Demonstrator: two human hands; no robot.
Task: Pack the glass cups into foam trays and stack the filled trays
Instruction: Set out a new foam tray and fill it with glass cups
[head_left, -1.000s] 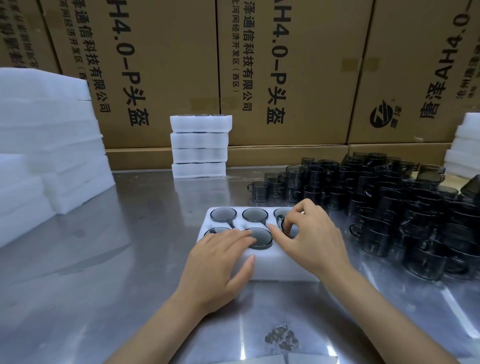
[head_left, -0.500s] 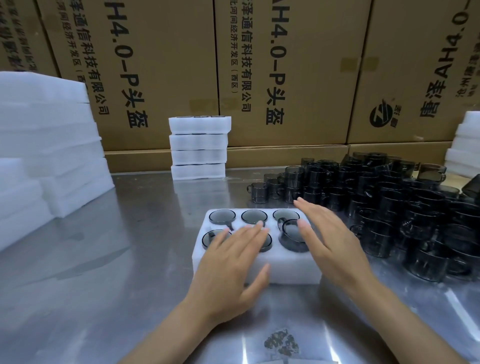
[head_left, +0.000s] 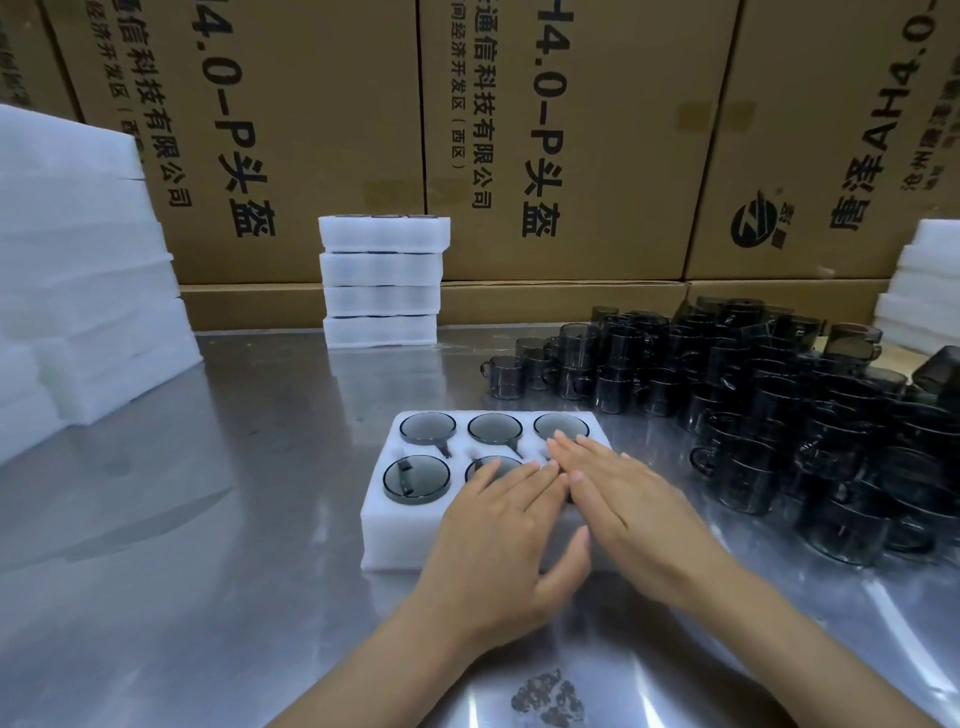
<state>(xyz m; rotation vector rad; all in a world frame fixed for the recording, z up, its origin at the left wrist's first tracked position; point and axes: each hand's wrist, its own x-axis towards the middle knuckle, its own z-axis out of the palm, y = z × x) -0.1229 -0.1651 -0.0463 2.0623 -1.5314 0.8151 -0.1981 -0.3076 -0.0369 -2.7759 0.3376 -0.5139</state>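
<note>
**Both hands flat on a full foam tray of glass cups**

A person's left hand (head_left: 498, 540) and right hand (head_left: 623, 499) lie side by side, fingers straight and spread, pressing down on the near right part of a white foam tray (head_left: 395, 540) that sits on a steel table (head_left: 182, 545), near the middle of its front edge. Neither hand grips anything. Smoky glass cups (head_left: 428, 427) sit sunk in the tray's round pockets, three in the far row and one showing fully in the near row at the left; the remaining near pockets are mostly covered by the hands. A stack of four filled trays (head_left: 382, 280) stands toward the back edge of the table, against a wall of printed cardboard boxes (head_left: 561, 140). Loose dark cups (head_left: 779, 405), many stacked on one another, crowd the right side of the table. Piles of white foam sheets (head_left: 78, 270) rise along the left edge, with a smaller foam pile (head_left: 930, 280) at the far right corner.
</note>
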